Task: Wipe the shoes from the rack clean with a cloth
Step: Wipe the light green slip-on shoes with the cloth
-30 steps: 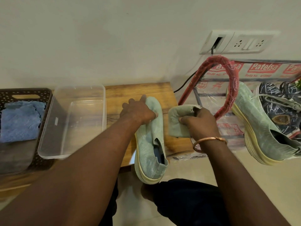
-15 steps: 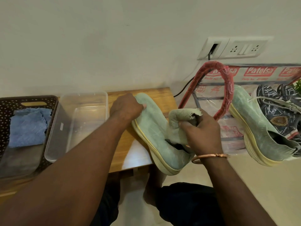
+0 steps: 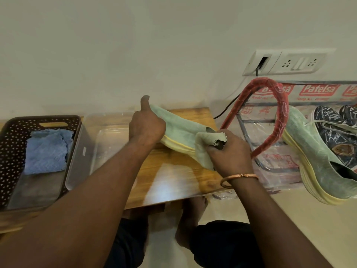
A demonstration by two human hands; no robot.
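Note:
A pale green shoe with a yellow sole lies on its side over the wooden table, toe to the left. My left hand grips its toe end, thumb raised. My right hand holds a bunched pale green cloth against the shoe's heel end. The matching green shoe rests on the shoe rack at the right, beside dark patterned sneakers.
A clear plastic tub stands left of the shoe, next to a brown perforated basket holding a blue cloth. The rack is wrapped in plastic with red padding. A wall socket with a black cable sits above the rack.
The shoe has turned from pointing toward me to lying sideways, sole edge facing me. My right hand with the cloth has moved onto its heel end; my left thumb has lifted.

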